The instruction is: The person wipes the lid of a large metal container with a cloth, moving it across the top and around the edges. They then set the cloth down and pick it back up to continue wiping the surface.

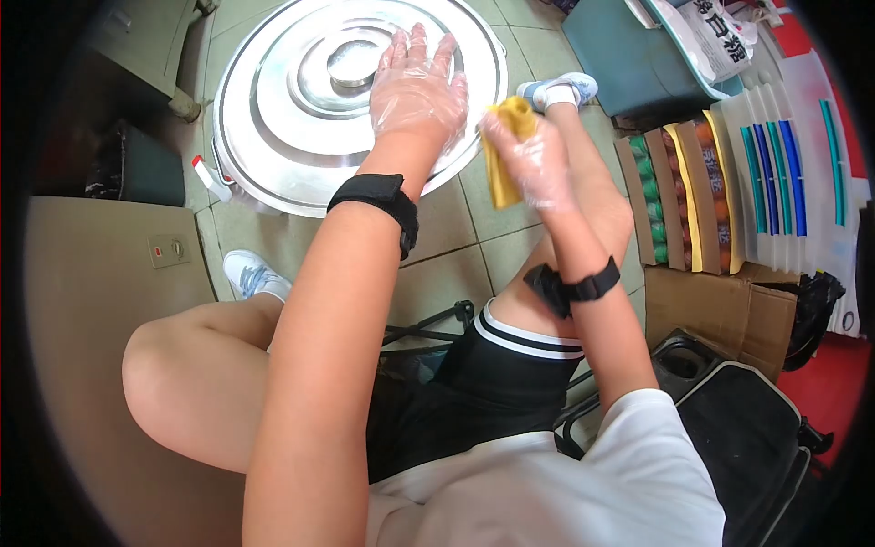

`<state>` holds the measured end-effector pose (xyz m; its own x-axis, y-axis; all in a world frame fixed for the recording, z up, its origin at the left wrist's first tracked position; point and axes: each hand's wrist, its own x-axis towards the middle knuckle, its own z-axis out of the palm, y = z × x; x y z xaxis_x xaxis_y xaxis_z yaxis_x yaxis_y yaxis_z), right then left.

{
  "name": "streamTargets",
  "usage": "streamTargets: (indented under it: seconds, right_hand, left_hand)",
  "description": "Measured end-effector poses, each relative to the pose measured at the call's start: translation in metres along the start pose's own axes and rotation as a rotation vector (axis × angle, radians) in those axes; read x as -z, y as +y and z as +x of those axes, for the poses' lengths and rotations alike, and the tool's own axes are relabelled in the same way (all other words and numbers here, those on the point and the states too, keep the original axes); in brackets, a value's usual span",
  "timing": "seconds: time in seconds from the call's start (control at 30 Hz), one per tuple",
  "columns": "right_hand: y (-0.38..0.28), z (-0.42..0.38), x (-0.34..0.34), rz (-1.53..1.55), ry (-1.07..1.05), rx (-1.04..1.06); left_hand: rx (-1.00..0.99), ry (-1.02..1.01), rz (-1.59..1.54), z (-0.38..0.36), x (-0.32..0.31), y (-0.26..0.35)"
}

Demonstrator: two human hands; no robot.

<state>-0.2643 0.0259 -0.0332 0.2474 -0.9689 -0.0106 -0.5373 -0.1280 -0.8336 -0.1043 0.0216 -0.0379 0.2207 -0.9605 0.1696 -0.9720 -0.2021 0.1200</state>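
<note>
A large round metal lid (273,128) with concentric rings and a raised round centre lies in front of me, close to the tiled floor. My left hand (416,96), in a clear plastic glove, rests on its right part with the fingers spread. To the right of the lid, my right hand (536,162) grips a folded yellow cloth (503,169) above the floor. It too wears a clear glove, and the cloth hangs down from its fingers. What lies under the lid is mostly hidden.
A white bottle with a red tip (211,178) is left of the lid. A beige cabinet (109,273) stands at left. On the right are a blue-green bin (620,59), boxes of colourful round items (679,196), a cardboard box (706,305) and a black bag (743,438).
</note>
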Motion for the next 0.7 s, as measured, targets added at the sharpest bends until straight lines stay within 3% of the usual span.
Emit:
streamTargets:
  seconds: [0.2, 0.33, 0.4, 0.6, 0.7]
  right_hand:
    - [0.002, 0.000, -0.002, 0.001, -0.074, -0.018]
    - [-0.007, 0.047, 0.021, -0.249, -0.052, 0.016]
    - [-0.009, 0.073, 0.027, -0.516, -0.066, -0.020]
    - [-0.006, 0.084, 0.020, -0.439, 0.054, 0.040]
    - [-0.008, 0.054, 0.020, -0.333, 0.002, 0.031]
  left_hand:
    - [-0.023, 0.004, -0.028, 0.000, 0.001, -0.003]
    - [-0.027, -0.002, 0.009, 0.001, 0.001, -0.001]
    - [-0.014, -0.019, 0.018, 0.002, 0.001, -0.001]
    - [-0.007, -0.021, 0.020, 0.000, 0.002, 0.001]
    - [-0.013, -0.022, 0.012, 0.002, 0.001, -0.001]
